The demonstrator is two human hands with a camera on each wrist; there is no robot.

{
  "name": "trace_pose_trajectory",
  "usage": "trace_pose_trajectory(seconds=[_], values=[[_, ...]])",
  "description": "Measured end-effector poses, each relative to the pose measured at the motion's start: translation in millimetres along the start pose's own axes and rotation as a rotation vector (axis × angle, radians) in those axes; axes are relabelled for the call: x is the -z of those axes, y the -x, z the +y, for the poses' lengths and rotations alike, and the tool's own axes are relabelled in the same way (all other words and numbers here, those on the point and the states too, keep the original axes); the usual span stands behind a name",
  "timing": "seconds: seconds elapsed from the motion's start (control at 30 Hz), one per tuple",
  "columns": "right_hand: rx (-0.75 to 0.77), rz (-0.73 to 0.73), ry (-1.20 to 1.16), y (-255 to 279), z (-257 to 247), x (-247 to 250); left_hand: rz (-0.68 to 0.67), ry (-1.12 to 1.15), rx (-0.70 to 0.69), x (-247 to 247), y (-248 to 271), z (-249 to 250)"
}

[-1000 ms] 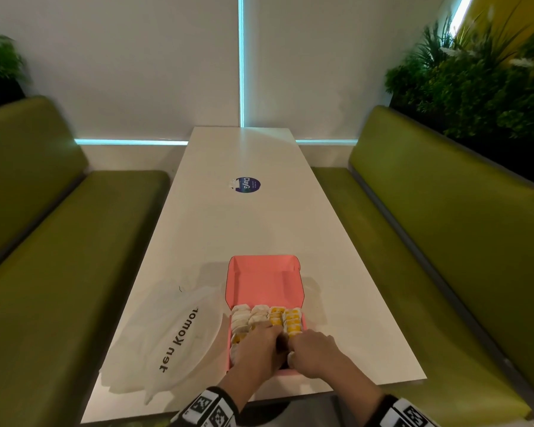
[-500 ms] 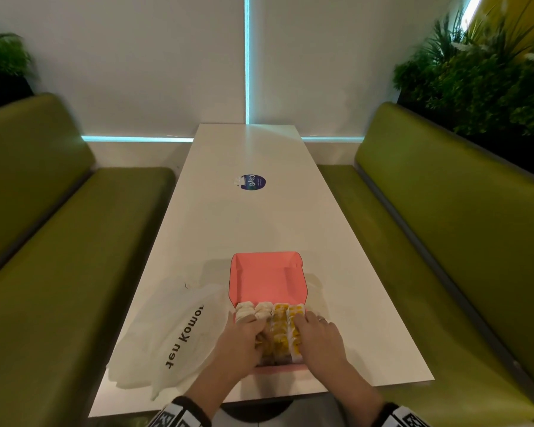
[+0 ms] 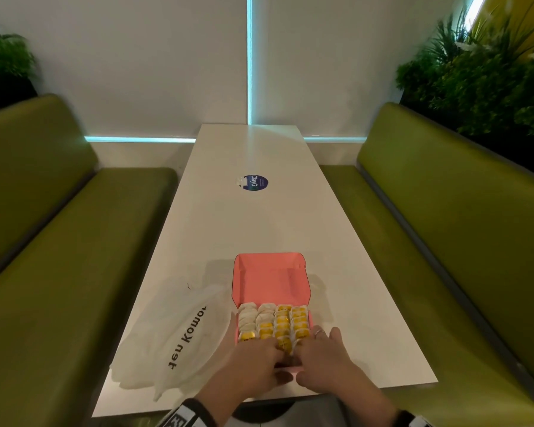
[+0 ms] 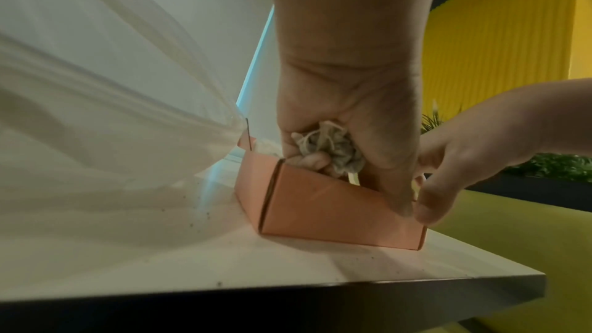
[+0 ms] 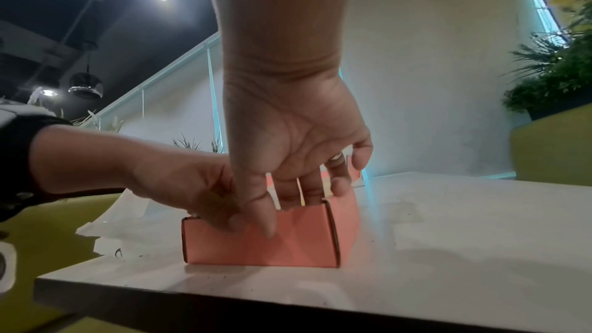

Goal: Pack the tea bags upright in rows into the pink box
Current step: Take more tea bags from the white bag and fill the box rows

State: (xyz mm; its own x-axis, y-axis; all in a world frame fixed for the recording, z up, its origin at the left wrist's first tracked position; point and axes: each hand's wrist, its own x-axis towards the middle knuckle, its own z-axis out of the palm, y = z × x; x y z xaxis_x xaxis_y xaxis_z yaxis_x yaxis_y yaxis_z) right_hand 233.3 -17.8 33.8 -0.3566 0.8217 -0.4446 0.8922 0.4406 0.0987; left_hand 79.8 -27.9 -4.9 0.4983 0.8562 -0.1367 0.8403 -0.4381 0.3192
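Observation:
The pink box [image 3: 272,278] stands open near the front edge of the table, its lid tilted back. Several tea bags [image 3: 278,322] stand in rows inside, white ones at the far left, yellow-tagged ones elsewhere. My left hand [image 3: 253,359] is over the box's near left end. In the left wrist view it [image 4: 346,110] grips a crumpled tea bag [image 4: 330,148] with its string, thumb down on the box's front wall [image 4: 320,212]. My right hand [image 3: 324,355] is at the near right end. Its fingers [image 5: 314,186] dip into the box [image 5: 256,244], thumb on the front wall.
A white plastic bag [image 3: 173,340] with dark lettering lies just left of the box. The long white table [image 3: 259,217] has a round blue sticker [image 3: 255,183] mid-way. Green benches [image 3: 59,272] flank both sides. The table's front edge lies just behind the box.
Both hands slid back from the middle of the rows to the box's near end. More rows of tea bags now show.

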Motion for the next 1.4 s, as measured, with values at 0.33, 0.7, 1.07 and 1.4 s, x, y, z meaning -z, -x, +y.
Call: trace_pose_trajectory(seconds=[0.33,0.7,1.07,1.4], values=[[-0.006,-0.03,0.009,-1,-1,0,-0.053,-0.004,0.102,8,2,1],[0.201,0.274,-0.945,9,7,48,0.364,1.28,0.254,42,6,-2],[0.228,0.564,-1.116,0,-3,49,0.351,1.535,0.288,57,6,5],[0.232,0.689,-1.224,-2,6,48,0.377,1.428,0.301,61,12,0]])
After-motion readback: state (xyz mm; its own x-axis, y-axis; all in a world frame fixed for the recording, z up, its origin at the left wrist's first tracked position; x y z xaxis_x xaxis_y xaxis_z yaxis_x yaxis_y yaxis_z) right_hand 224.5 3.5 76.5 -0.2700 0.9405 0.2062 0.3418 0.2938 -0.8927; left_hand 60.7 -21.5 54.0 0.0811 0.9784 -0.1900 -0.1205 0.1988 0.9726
